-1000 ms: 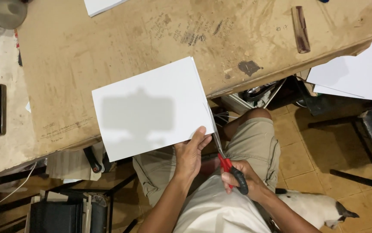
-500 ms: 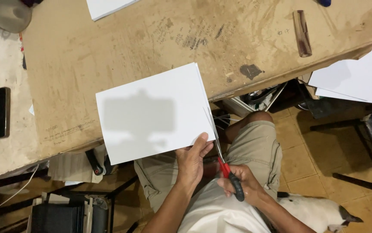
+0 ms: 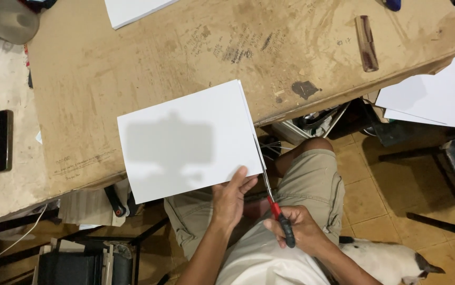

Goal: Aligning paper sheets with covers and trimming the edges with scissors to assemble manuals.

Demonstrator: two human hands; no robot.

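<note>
Paper (image 3: pixel 188 140), white, pinched at its near edge by your left hand (image 3: pixel 231 198); scissors (image 3: pixel 275 203), red-handled, gripped in your right hand (image 3: pixel 297 229), blades along the sheet's right edge above the table (image 3: pixel 132 63).

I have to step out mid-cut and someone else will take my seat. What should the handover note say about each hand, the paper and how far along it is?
Left hand: grips the near right corner of the white paper sheet, which lies partly over the edge of the brown table.
Right hand: holds red-and-black scissors, blades at the sheet's right edge.
Done: a thin strip is partly cut free along that edge.
Left: the far part of that edge looks uncut.
Nearby: more white sheets to the right, a comb on the table.
</note>
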